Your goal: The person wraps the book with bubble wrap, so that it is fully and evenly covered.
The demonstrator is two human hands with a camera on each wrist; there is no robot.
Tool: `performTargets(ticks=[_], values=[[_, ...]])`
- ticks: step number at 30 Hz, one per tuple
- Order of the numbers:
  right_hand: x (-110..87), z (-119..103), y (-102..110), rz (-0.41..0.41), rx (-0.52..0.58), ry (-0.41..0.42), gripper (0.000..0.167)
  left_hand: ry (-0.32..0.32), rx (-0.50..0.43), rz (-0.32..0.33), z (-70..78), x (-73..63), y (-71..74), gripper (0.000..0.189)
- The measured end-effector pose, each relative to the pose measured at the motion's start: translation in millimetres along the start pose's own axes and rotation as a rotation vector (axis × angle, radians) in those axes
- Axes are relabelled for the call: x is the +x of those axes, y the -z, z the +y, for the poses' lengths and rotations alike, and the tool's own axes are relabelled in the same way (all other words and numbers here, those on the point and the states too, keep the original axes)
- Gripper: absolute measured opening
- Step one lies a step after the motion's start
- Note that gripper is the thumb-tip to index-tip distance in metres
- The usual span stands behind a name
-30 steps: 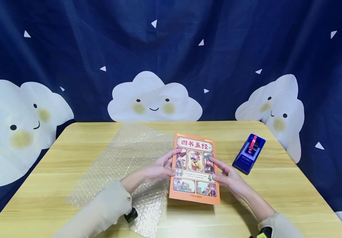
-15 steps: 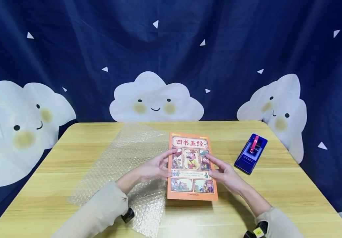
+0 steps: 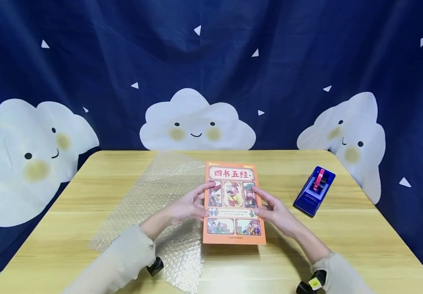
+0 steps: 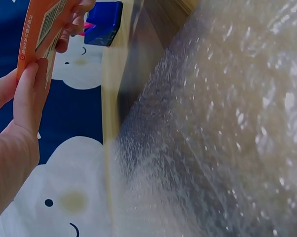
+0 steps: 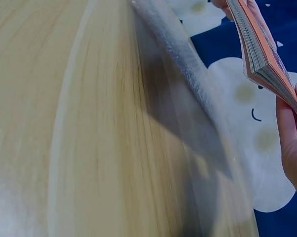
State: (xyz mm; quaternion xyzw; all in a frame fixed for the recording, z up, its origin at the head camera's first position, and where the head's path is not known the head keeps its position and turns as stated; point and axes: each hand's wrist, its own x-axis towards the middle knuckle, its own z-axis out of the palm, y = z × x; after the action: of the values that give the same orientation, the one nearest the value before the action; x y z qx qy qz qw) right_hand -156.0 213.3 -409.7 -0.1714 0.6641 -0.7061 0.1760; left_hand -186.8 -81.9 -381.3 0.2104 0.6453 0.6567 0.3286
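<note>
An orange paperback book with cartoon panels on its cover is held up above the table, front towards the head view. My left hand grips its left edge, thumb and a finger on the cover side, others behind. On the opposite edge my right hand holds it the same way. The left wrist view shows the back of the book with a barcode, and fingers against it. In the right wrist view the page edges of the book are visible. A sheet of bubble wrap lies flat to the left, partly under my left arm.
A blue tape dispenser with a red roll stands at the right of the wooden table. Behind the table's far edge hangs a dark blue curtain printed with smiling clouds.
Both hands have shifted the book slightly left over the table, and it has straightened from a slight tilt. The head view has turned a little to the left. Bubble wrap and dispenser stay put.
</note>
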Motion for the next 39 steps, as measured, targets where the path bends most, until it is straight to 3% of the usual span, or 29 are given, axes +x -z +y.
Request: performTargets(ticks=[11,26,39], values=[[14.1,-3.1,-15.1,0.018,-0.015,0.018,0.071,-0.040,0.009,0.043,-3.0,-12.7,10.9,0.085],[34.1,0.6,-29.7,-0.061,0.047,0.000,0.072,-0.020,0.015,0.135,-3.1,-30.1,21.3,0.078],[47.7,4.7,-36.4,-0.085,0.012,-0.025,0.068,-0.002,0.005,0.171,-7.8,-36.4,31.0,0.072]])
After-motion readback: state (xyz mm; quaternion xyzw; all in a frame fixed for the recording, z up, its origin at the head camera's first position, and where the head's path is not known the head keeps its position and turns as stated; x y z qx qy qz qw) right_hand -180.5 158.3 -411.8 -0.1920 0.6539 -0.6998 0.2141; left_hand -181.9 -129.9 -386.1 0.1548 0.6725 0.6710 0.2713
